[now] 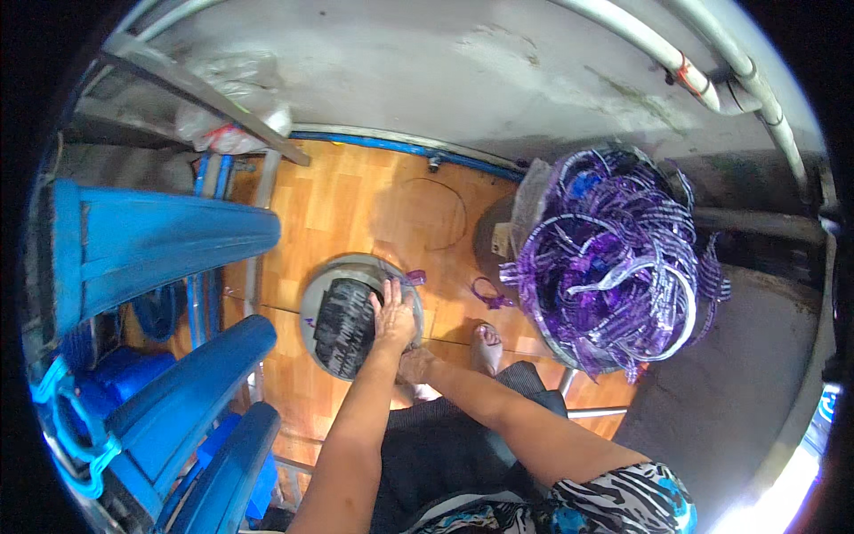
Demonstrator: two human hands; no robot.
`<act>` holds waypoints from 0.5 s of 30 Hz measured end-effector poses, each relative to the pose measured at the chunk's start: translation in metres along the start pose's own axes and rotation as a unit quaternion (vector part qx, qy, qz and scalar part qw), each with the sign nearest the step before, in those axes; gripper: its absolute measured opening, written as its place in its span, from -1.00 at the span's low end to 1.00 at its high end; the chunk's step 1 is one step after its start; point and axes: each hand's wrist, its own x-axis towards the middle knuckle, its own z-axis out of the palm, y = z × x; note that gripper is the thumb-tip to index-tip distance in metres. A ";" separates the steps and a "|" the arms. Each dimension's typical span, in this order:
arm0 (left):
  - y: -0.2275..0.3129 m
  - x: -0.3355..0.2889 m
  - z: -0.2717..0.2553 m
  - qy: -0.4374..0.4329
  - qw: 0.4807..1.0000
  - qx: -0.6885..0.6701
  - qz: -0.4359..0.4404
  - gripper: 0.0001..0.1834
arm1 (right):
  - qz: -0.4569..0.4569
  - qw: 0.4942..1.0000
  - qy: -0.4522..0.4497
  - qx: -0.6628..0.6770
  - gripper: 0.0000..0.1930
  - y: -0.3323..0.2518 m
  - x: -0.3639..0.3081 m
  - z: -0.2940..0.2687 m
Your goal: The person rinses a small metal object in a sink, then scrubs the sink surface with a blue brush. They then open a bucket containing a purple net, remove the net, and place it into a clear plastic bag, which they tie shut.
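A round grey tub or stool [313, 334] stands on the floor before me; I cannot tell which. On it lies a black, ridged, strip-like bundle [345, 325]. My left hand [394, 313] rests at its right side, fingers spread across the bundle's edge and the rim. Just below, partly covered by my left forearm, my right hand [415, 365] is against the near right side of the rim. Its fingers are hidden, so what it holds does not show. A small purple plastic scrap [414, 278] sits at the rim beyond my left fingertips.
To the right a container overflows with purple and clear plastic strips [614, 267]. Long blue covered bars [169, 249] on a metal frame reach in from the left. A purple loop [491, 292] lies on the wood-patterned floor [329, 191]. White pipes [649, 36] run along the wall.
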 end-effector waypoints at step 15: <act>0.015 0.102 0.069 -0.141 0.979 0.149 0.006 -0.51 | 0.420 0.782 0.311 0.342 -0.73 0.237 -0.065 0.135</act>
